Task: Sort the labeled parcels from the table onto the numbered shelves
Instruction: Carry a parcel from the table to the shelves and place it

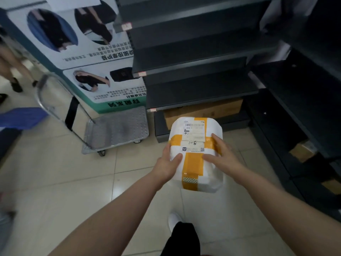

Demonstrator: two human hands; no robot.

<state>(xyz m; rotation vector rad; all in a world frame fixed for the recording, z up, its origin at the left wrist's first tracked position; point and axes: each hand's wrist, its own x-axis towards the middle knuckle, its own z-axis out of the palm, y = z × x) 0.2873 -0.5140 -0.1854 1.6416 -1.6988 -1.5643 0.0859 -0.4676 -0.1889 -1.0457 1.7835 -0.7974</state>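
Note:
A white parcel (pixel 195 126) wrapped in a cross of yellow tape is carried in front of me above the tiled floor. Its shipping label faces up with "1-8" handwritten on it. My left hand (pixel 168 163) grips the parcel's left side, thumb on top. My right hand (pixel 220 157) grips the right side, fingers spread over the tape. Dark metal shelves (pixel 193 71) rise just beyond the parcel, with small red-and-white tags on their left front corners. The shelves in view are bare.
A brown cardboard box (pixel 203 110) sits on the lowest level under the shelves. A second dark shelf unit (pixel 299 100) runs along the right with boxes low down. A metal platform trolley (pixel 118 126) stands left, before a poster board (pixel 77 52). Another person's legs (pixel 11 67) show far left.

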